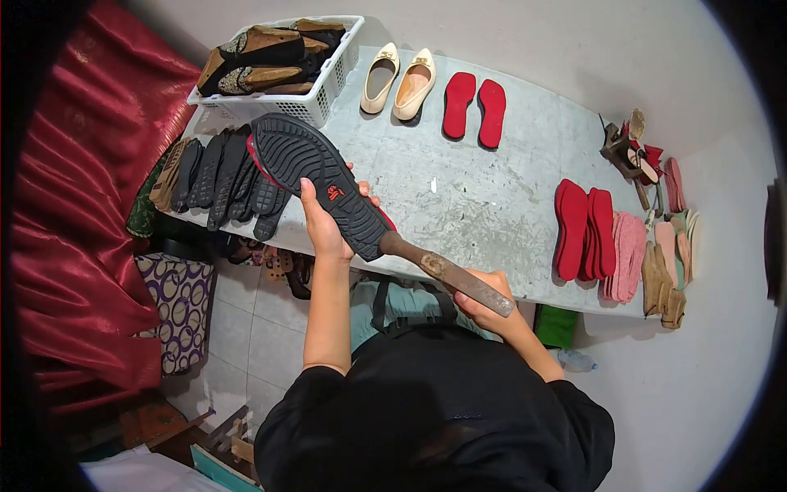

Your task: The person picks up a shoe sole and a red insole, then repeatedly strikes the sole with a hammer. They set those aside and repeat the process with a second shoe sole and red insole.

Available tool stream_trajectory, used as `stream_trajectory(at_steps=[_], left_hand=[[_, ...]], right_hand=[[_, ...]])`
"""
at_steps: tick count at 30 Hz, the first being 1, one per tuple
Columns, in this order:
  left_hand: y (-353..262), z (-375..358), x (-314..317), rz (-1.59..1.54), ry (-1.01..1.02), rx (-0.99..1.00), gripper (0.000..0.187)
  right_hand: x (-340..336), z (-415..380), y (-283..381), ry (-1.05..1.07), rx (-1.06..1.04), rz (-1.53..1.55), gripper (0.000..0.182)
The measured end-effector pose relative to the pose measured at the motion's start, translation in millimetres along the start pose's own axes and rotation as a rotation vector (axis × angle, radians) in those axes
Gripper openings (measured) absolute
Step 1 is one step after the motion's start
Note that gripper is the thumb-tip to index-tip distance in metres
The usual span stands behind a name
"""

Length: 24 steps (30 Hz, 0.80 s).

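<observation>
My left hand (325,225) is closed around a black rubber shoe sole (307,160), thumb on the ridged tread and fingers at the far edge. The sole is tilted with its tread up, a small red emblem on it and red material along its border. My right hand (489,299) grips a worn, brown-grey hammer-like tool (447,273). One end of the tool overlaps the narrow end of the sole in this view; its other end points down to the right. The right fingers are partly hidden behind the tool.
A grey table (393,156) holds a white basket (328,86) of shoes, cream flats (414,86), red insoles (459,105), stacked red insoles (571,230) and pink insoles (625,258). Black soles (234,176) line the left edge. Tools (627,152) lie far right. A red curtain (98,205) hangs left.
</observation>
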<state>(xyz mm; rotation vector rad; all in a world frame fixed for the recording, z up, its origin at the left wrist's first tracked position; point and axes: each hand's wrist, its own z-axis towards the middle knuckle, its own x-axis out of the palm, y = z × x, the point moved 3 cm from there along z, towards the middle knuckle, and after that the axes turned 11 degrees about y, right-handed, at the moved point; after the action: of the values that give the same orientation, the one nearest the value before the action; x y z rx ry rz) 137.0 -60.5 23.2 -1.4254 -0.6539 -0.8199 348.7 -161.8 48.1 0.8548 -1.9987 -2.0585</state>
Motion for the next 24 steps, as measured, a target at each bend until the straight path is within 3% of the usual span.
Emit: stream_trajectory(at_steps=[2,4,9,15,23,24], left_hand=[[2,1,4,0.011,-0.033,-0.002,0.065],[7,3,0,0.030,-0.018,-0.004,0.065],[20,-3,11,-0.026,-0.019,-0.054,0.065],[45,-9,19,-0.005,0.014,-0.280,0.069],[68,-14,8,0.089,0.032,-0.273,0.074],[66,-12,9,0.114,0.019,-0.252,0.073]], right_hand=[[0,0,2,-0.012,-0.009,0.075,0.016],[-2,5,0,0.002,0.046,-0.132,0.018],[-5,10,6,-0.027,-0.042,-0.066,0.022],[-10,23,12,-0.092,-0.074,-0.152,0.023],[-16,31,13,-0.148,-0.079,-0.034,0.023],[-17,34,14,-0.156,-0.083,-0.092,0.015]])
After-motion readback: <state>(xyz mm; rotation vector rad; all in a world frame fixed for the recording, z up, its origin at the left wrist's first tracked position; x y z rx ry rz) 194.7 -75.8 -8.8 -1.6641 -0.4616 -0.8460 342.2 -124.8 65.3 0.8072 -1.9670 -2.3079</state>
